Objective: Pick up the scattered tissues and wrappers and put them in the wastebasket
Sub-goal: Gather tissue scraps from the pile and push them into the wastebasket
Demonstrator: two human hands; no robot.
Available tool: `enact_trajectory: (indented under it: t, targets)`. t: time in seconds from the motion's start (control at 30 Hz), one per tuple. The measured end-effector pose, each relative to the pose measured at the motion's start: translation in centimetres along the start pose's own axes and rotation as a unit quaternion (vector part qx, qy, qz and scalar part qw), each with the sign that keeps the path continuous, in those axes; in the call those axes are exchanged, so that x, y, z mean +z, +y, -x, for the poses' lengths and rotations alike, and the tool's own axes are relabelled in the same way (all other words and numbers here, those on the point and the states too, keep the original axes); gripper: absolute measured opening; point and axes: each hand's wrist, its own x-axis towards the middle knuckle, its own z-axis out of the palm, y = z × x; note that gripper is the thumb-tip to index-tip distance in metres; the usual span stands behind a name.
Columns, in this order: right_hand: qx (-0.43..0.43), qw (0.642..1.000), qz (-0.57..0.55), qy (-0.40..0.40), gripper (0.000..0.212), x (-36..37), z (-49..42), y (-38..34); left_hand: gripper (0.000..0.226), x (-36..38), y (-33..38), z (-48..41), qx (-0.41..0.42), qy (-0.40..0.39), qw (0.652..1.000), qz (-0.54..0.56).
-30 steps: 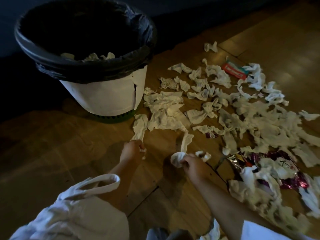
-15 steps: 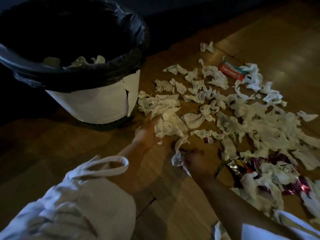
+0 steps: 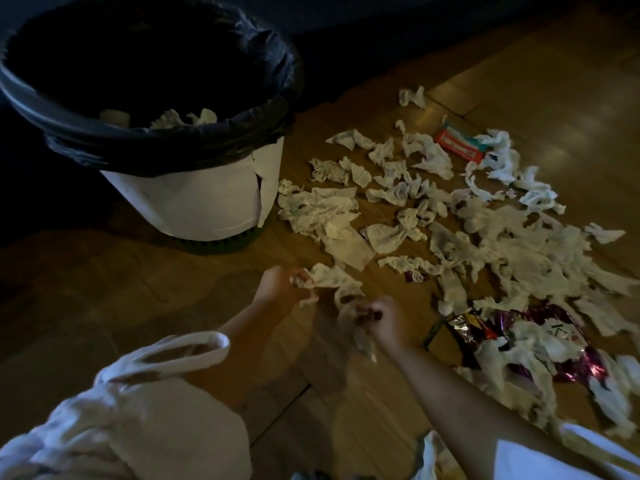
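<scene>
A white wastebasket [image 3: 194, 199] with a black bag liner stands at the upper left, a few tissues visible inside. Several crumpled white tissues [image 3: 491, 244] lie scattered over the wooden floor to its right. My left hand [image 3: 280, 284] is closed on one end of a tissue strip [image 3: 334, 278]. My right hand [image 3: 382, 318] is closed on a tissue that hangs below it. Both hands hover low over the floor in front of the basket. A red wrapper [image 3: 457, 143] lies at the far edge of the pile, a shiny purple foil wrapper [image 3: 571, 344] at the right.
A small purple wrapper scrap [image 3: 415, 277] lies among the tissues. A white cloth bag [image 3: 145, 410] hangs from my left arm at the bottom left. Bare wooden floor [image 3: 104, 289] stretches left of my hands. A dark wall runs behind the basket.
My left hand reached up to the tissues by the basket, then drew back holding a strip. My right hand lifted its tissue a little off the floor.
</scene>
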Motion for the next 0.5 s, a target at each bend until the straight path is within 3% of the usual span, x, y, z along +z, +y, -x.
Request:
enact_trajectory:
  t: [0.13,0.27,0.37,0.5]
  targets:
    - [0.035,0.982,-0.165,0.088,0.031,-2.1,0.4,-4.4,0.025,-3.4,1.8,2.7,0.056,0.017,0.996,0.065]
    - [0.026,0.936,-0.323,0.137,0.034,-3.9,1.4,-10.3,0.026,-7.5,3.8,6.0,0.117,0.053,0.986,0.106]
    - [-0.028,0.9,-0.427,0.084,0.021,-5.6,1.9,-16.0,0.025,-11.7,6.3,7.9,0.14,0.112,0.977,0.116]
    - [-0.116,0.882,-0.455,0.047,0.014,-9.0,1.4,-25.2,0.014,-17.5,10.4,9.0,0.139,0.222,0.944,0.199]
